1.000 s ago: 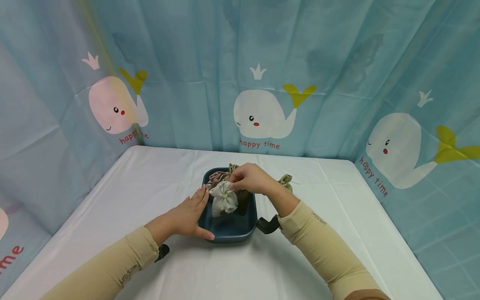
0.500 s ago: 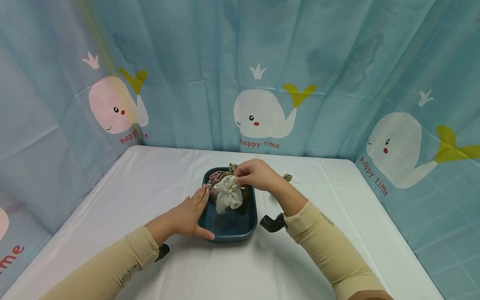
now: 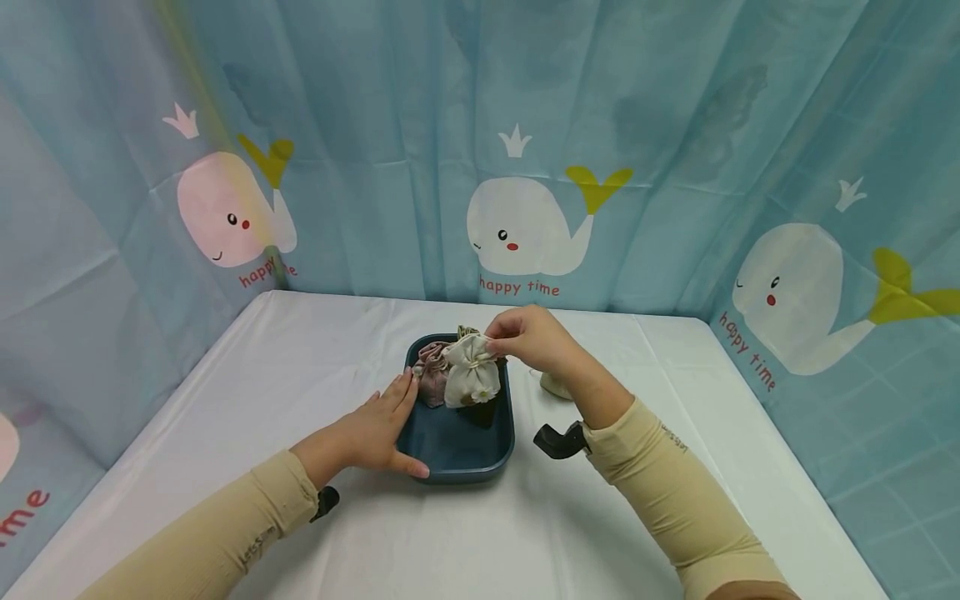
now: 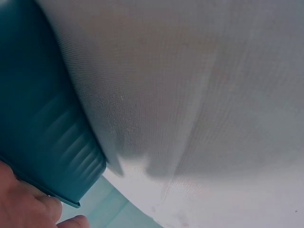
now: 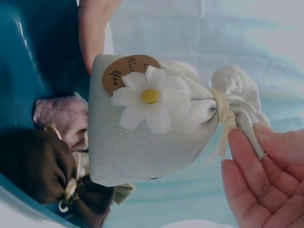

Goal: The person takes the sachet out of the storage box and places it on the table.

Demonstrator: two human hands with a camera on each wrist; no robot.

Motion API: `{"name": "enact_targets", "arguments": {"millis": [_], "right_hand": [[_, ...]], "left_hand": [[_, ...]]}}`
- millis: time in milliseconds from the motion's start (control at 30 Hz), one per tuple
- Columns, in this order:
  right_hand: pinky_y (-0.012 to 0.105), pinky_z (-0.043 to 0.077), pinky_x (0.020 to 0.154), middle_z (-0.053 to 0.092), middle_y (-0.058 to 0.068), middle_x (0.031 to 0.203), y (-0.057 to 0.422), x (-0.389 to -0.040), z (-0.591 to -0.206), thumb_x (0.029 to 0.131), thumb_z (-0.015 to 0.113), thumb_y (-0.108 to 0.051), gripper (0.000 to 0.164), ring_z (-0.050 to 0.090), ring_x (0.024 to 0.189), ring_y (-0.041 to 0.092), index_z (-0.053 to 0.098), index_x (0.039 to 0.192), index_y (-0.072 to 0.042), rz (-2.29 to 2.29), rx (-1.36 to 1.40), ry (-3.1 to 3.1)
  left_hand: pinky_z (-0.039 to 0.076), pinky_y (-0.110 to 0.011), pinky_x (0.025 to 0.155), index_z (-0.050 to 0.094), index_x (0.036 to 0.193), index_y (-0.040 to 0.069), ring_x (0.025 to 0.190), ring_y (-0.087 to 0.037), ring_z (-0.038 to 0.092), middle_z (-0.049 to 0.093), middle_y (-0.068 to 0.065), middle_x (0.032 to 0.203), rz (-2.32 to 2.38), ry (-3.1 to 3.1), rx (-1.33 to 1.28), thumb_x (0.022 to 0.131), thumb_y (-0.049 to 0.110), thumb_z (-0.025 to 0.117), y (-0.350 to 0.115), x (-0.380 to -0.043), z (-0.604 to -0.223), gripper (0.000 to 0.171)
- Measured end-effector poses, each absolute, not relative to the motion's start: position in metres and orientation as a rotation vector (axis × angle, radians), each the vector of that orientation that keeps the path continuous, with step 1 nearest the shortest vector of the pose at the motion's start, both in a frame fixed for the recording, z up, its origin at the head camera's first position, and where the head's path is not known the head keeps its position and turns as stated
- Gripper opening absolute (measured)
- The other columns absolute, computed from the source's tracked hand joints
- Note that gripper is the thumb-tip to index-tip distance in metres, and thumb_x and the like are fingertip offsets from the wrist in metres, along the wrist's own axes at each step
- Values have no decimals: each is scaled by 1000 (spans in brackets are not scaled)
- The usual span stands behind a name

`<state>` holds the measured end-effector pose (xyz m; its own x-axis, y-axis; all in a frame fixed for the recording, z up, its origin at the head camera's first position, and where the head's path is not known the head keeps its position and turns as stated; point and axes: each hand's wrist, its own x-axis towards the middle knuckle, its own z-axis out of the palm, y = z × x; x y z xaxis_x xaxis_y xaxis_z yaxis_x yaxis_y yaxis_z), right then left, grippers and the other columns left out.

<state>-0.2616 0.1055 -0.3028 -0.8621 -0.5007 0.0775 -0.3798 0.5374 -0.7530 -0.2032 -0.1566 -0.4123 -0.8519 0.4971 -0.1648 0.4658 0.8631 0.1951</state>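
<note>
My right hand (image 3: 534,340) pinches the gathered neck of a white drawstring pouch (image 3: 471,382) between thumb and fingers, over the blue bin (image 3: 453,454). The right wrist view shows the pouch's white daisy (image 5: 149,97), a round brown paper tag (image 5: 127,73) and a cream tie string (image 5: 225,111). My left hand (image 3: 373,427) rests on the bin's left rim, fingers straight and thumb at the near corner. Inside the bin lie a dusty-pink pouch (image 3: 432,385), a dark brown pouch (image 5: 35,166) and a green one (image 5: 124,192), partly hidden.
On the white-covered table (image 3: 330,333), right of the bin, lies a pale pouch (image 3: 555,387), partly hidden behind my right forearm. A blue curtain (image 3: 375,225) printed with whales hangs around the table's back and sides. A black wrist mount (image 3: 561,442) juts from my right cuff.
My right hand has moved up and to the right with the white pouch, uncovering more of the pink pouch. The left hand stays on the rim.
</note>
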Motion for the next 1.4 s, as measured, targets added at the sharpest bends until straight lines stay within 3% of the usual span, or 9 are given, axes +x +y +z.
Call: {"name": "enact_targets", "arguments": {"millis": [333, 633, 867, 1133, 1400], "right_hand": [[36, 49, 80, 69, 5, 84, 124, -262, -291, 85, 65, -12, 8, 66, 81, 16, 70, 87, -6, -1337, -675, 2634], [35, 51, 77, 65, 10, 86, 142, -266, -291, 86, 63, -10, 11, 62, 84, 21, 68, 88, -1, -1430, -626, 2646], [37, 49, 78, 66, 9, 88, 157, -269, -290, 87, 63, -15, 12, 62, 86, 25, 68, 88, -4, -1423, -487, 2694], [40, 47, 84, 67, 11, 93, 182, -274, -291, 88, 62, -15, 14, 63, 88, 26, 67, 95, -4, -1432, -423, 2751], [39, 48, 84, 65, 17, 97, 200, -276, -287, 88, 62, -13, 20, 64, 87, 24, 65, 99, 3, -1503, -384, 2768]], "left_hand": [[18, -54, 106, 1, 146, 0, 139, -30, -1, -7, -17, 152, 226, 2826, 739, 57, 84, 51, -156, -202, -412, 132], [18, -55, 105, 1, 146, 0, 139, -32, 0, -7, -18, 152, 229, 2832, 734, 59, 83, 52, -156, -201, -411, 131], [17, -54, 106, 2, 146, 0, 139, -32, -1, -8, -18, 152, 225, 2830, 730, 62, 79, 56, -155, -201, -413, 127], [17, -54, 106, 2, 146, 0, 139, -31, -2, -8, -17, 152, 222, 2835, 732, 61, 79, 56, -155, -202, -415, 128], [16, -51, 108, -2, 146, 4, 139, -26, -6, -10, -13, 152, 208, 2850, 693, 58, 84, 53, -157, -205, -421, 131]]}}
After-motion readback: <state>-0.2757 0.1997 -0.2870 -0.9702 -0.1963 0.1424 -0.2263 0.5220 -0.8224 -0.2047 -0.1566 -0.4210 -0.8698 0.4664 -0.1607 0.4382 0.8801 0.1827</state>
